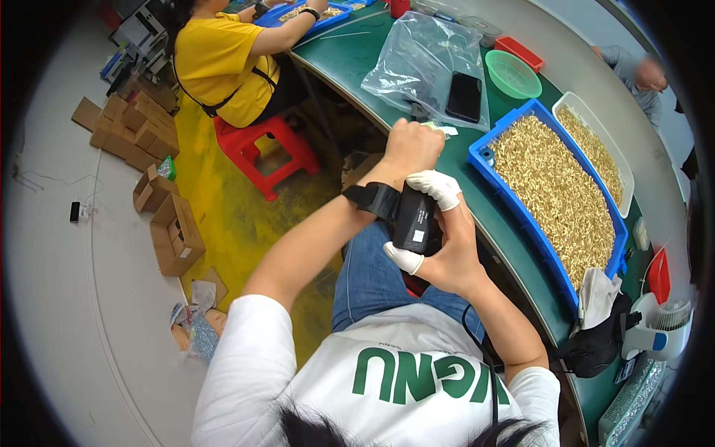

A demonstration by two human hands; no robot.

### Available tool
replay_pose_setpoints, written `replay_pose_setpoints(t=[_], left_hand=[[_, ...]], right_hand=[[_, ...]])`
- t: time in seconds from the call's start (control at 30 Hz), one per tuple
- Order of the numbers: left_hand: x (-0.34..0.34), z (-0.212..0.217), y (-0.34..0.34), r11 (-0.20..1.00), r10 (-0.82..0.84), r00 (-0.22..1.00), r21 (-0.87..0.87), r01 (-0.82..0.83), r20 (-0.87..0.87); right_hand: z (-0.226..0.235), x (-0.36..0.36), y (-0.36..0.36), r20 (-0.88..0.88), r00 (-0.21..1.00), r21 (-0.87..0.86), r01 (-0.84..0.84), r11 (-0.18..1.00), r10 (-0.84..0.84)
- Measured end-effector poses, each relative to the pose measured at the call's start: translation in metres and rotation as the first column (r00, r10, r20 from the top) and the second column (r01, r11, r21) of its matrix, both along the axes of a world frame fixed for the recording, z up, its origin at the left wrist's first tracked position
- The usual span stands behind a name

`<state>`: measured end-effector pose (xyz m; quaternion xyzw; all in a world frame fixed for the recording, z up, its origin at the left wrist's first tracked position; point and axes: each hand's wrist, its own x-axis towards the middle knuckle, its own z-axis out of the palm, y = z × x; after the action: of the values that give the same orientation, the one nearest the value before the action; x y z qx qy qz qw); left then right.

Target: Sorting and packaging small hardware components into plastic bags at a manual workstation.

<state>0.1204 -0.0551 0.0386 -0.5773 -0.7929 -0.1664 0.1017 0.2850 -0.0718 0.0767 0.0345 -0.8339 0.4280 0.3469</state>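
Landmark: blue tray (477,153) on the green worktop (350,56), filled with small pale tan pieces.

Item 1. Black device (414,217), boxy, matt, with a small white label on its lower face; fixed by a black strap (372,198) around the left wrist. It sits left of the blue tray, off the worktop edge and above the person's lap in blue jeans.

Item 2. Left hand (411,146), bare, closed into a fist with nothing seen inside it; raised just left of the tray's near corner, close to the worktop edge.

Item 3. Right hand (445,246), white finger cots on thumb and forefinger. Grip half closed around the black device: one covered finger on its upper end, the other at its lower corner.

Item 4. White tray (624,167) of like pieces, touching the blue tray on its far side.

Item 5. Green bowl (512,73), beyond the blue tray's far end.

Item 6. Clear plastic bag (417,56) with a black phone (464,97) on it, left of the bowl.

Item 7. Small white fan (659,328) past the tray's near end, beside a black pouch (596,346).

Item 8. A second person in a yellow shirt, seated on a red stool (261,153), well left of the tray.
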Motion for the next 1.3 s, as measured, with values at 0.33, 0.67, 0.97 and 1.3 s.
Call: replay_pose_setpoints(t=[0.33,0.67,0.97,1.3], left_hand=[[0.020,0.031,0.026,0.960,-0.278,0.526,0.208,0.190,0.804],[0.093,0.025,0.079,0.948,-0.277,-0.126,0.292,0.129,0.953],[0.110,0.015,0.054,0.836,-0.476,0.787,-0.076,0.544,0.393],[0.088,0.109,-0.063,0.060,-0.645,0.154,-0.151,0.987,0.748]], right_hand=[[-0.030,-0.002,0.011,-0.271,0.962,-0.291,-0.045,0.956,-0.038],[-0.017,0.055,0.063,-0.373,0.907,-0.023,0.203,0.979,-0.197],[-0.025,0.093,0.107,-0.131,0.777,-0.170,0.595,0.786,-0.616],[0.017,0.270,0.107,-0.015,0.476,-0.143,0.869,0.473,-0.879]])
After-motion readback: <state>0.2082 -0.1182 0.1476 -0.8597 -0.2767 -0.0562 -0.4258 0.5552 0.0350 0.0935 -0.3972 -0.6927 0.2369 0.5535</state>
